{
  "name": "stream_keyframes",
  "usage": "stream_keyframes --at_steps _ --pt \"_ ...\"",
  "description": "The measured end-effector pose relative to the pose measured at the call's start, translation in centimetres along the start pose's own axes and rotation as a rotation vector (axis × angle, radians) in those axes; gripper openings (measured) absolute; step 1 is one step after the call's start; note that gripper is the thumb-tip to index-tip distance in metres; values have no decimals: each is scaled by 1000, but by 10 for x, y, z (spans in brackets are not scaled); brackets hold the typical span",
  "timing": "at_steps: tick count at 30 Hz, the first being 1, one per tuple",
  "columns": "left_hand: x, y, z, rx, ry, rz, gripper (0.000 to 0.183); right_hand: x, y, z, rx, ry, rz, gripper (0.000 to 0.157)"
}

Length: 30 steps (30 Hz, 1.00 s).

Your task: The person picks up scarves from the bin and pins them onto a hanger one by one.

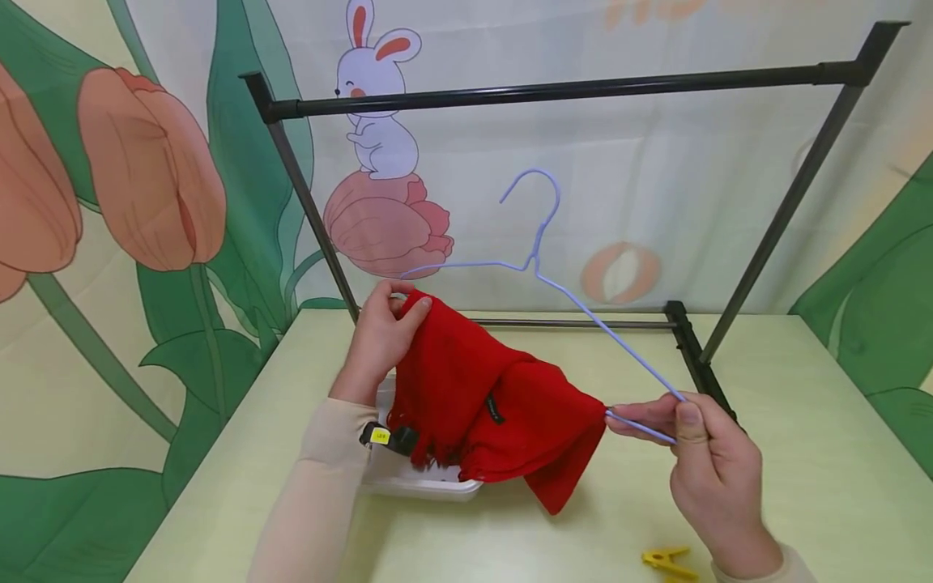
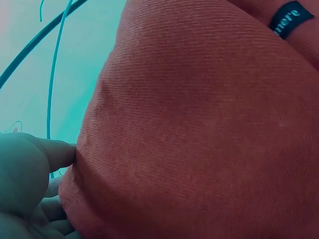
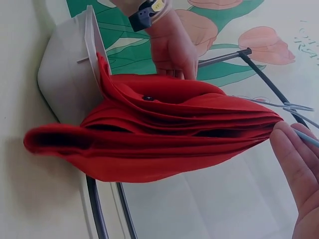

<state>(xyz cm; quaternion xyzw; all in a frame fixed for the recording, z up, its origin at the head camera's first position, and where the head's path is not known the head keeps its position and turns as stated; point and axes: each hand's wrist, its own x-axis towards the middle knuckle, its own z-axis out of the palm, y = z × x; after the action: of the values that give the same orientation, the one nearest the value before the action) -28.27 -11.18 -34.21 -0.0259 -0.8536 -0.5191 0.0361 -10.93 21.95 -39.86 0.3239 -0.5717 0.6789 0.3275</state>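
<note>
A folded red scarf [image 1: 459, 364] with a fringed edge and a small dark label [image 1: 495, 409] hangs over the lower part of a lilac wire clothes hanger [image 1: 594, 317], whose hook points up. My left hand [image 1: 382, 336] pinches the scarf's upper left corner between thumb and fingers, close to the hanger's left end. At the other side, my right hand [image 1: 717, 478] grips the hanger's right corner, its fingertips right at the scarf's edge. Several stacked layers of the scarf [image 3: 169, 112] show in the right wrist view. The hanger's lower bar is mostly hidden by cloth.
Behind the hanger a black metal rack [image 1: 568, 89] stands on the pale table [image 1: 794, 453]. A white plastic basin [image 1: 437, 489] sits beneath the scarf. Near the front lies a yellow clothespin [image 1: 666, 560]. A printed curtain [image 1: 656, 178] covers the back.
</note>
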Motion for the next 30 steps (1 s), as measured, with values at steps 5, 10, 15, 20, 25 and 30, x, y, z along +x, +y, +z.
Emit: stream_keyframes --at_steps 5,10,15,20,25,30 --pt "-4 -5 5 163 84 87 42 -1 -1 -1 -33 9 12 22" --pt "-22 -2 11 335 269 448 26 0 0 -2 -30 11 1 21" --pt "-43 13 27 350 93 1048 18 1 1 -3 -6 15 -31 20" --pt "-58 31 50 537 -138 1282 32 2 0 -3 -20 28 -15 20" --pt "-59 33 63 653 -138 1308 26 1 0 0 -46 27 5 20" --pt "-56 28 67 603 -112 1331 18 -1 3 1 -43 15 -3 20"
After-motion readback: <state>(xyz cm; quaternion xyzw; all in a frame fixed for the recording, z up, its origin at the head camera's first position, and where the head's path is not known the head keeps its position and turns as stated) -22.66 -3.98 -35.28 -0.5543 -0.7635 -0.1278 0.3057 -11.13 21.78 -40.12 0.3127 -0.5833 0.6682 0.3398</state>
